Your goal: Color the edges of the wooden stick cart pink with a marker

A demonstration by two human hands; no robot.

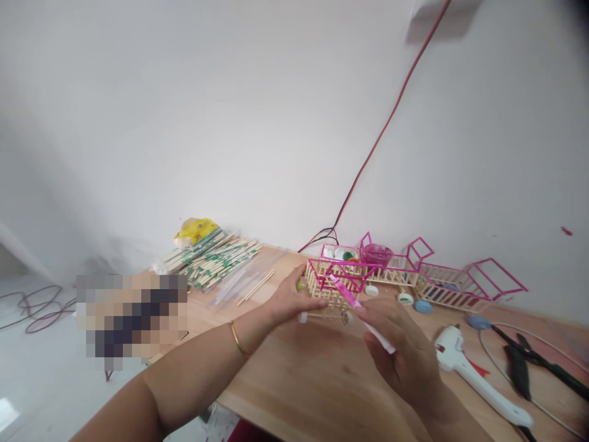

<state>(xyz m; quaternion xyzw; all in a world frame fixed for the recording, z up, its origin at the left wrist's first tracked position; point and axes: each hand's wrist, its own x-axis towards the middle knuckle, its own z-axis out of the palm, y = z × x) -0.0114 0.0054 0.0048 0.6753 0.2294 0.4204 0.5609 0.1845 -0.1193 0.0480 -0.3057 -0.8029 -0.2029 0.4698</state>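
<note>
My left hand (pixel 294 299) grips the left side of a small wooden-stick cart (pixel 338 288), fingers partly hidden behind it. The cart has slatted sides, magenta upper rails and round white wheels, and it is on the table. Between the thumb and fingers of my right hand (pixel 400 341) is a slim, brush-like white stick (pixel 356 306), its far half smeared pink. Its tip is at the cart's magenta top rail; whether it touches I cannot tell, nor do bristles show clearly.
Behind stand more stick carts (pixel 453 288) and a magenta-stained cup (pixel 377 255). Bottle caps (pixel 423 306) lie near them. Rightward are a white glue gun (pixel 483 380) and black-handled pliers-like tools (pixel 518 368). Chopsticks in wrappers (pixel 223 261) and clear glue sticks (pixel 243 279) lie left.
</note>
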